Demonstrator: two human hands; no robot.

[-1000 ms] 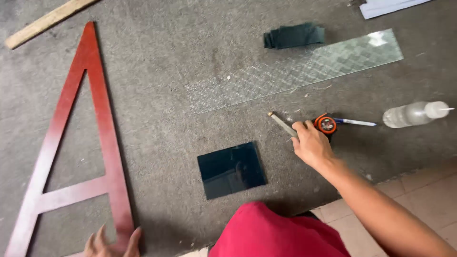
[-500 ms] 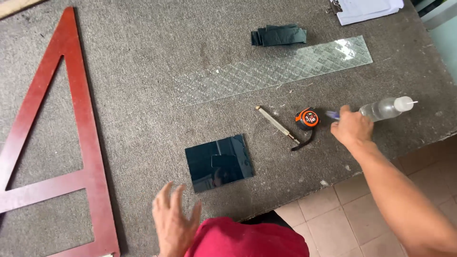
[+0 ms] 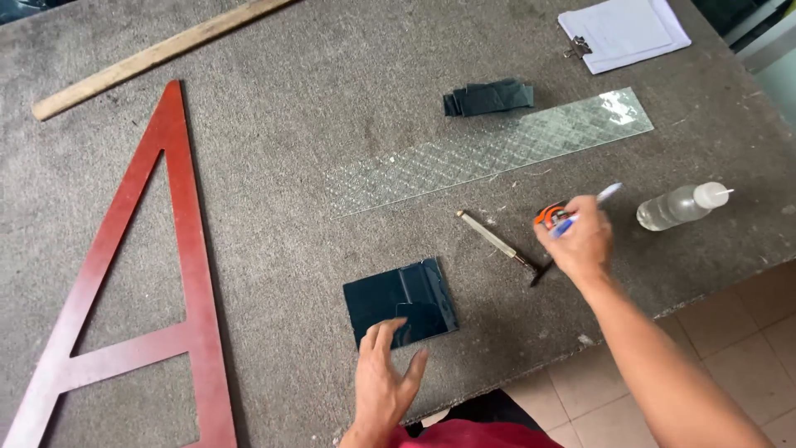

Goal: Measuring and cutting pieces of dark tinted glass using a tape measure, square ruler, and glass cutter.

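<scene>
A white clipboard (image 3: 623, 31) lies at the table's (image 3: 290, 124) far right corner, a clear bottle (image 3: 676, 206) near the right edge. The right hand (image 3: 576, 243) is closed around a pen (image 3: 590, 206), its long axis tilted up-right, tip past the knuckles. The left hand (image 3: 385, 383), fingers spread, presses on the dark glass square (image 3: 400, 300) at its near edge.

grey felt table (image 3: 315, 99) | red A-frame (image 3: 186, 249) | patterned glass strip (image 3: 489, 149) | dark glass square (image 3: 398, 300) | bottle (image 3: 676, 206)
</scene>
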